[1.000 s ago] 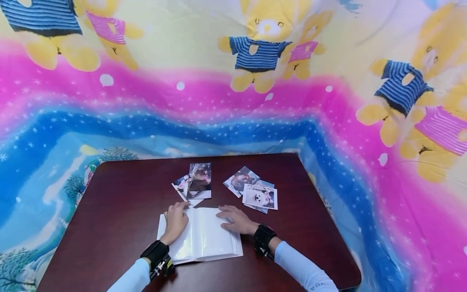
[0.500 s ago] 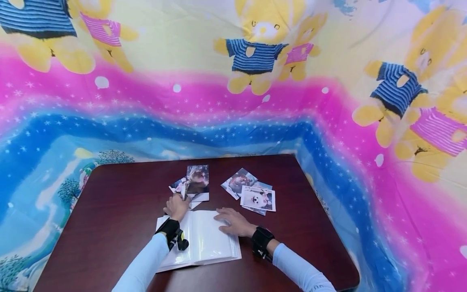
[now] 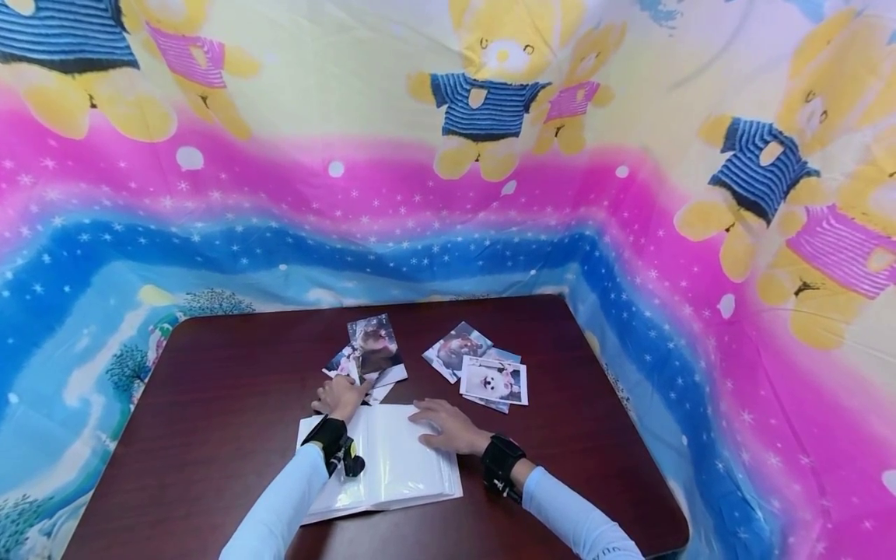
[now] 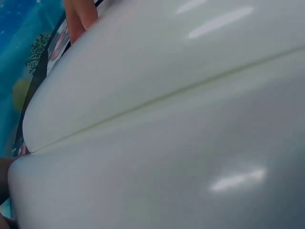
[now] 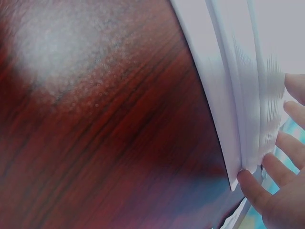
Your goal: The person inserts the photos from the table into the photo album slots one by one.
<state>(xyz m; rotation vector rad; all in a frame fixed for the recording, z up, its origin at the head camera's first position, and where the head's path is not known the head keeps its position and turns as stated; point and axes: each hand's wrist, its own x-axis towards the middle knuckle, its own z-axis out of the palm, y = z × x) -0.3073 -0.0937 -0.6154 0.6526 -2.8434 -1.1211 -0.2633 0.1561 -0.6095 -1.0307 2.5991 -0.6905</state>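
An open photo album (image 3: 406,459) with glossy white pages lies at the table's near side. My left hand (image 3: 341,398) reaches past its upper left edge, curled at the low corner of a photo (image 3: 343,362) in the left pile; its fingertips are partly hidden. Over that photo lies a darker animal photo (image 3: 376,346), turned askew. My right hand (image 3: 451,428) rests with spread fingers on the album's right page, near the top. In the right wrist view, the right hand's fingers (image 5: 281,171) lie along the stacked page edges. The left wrist view is mostly filled by album pages (image 4: 167,119).
To the right, a second pile holds a white dog photo (image 3: 493,381) overlapping another animal photo (image 3: 458,350). The dark wooden table (image 3: 231,404) has rounded corners. Behind it hangs a cloth backdrop (image 3: 364,202) printed with bears.
My left hand has moved from the album's left page forward to the left photo pile. The top photo there has turned, its lower end shifting right. The right hand stays in place.
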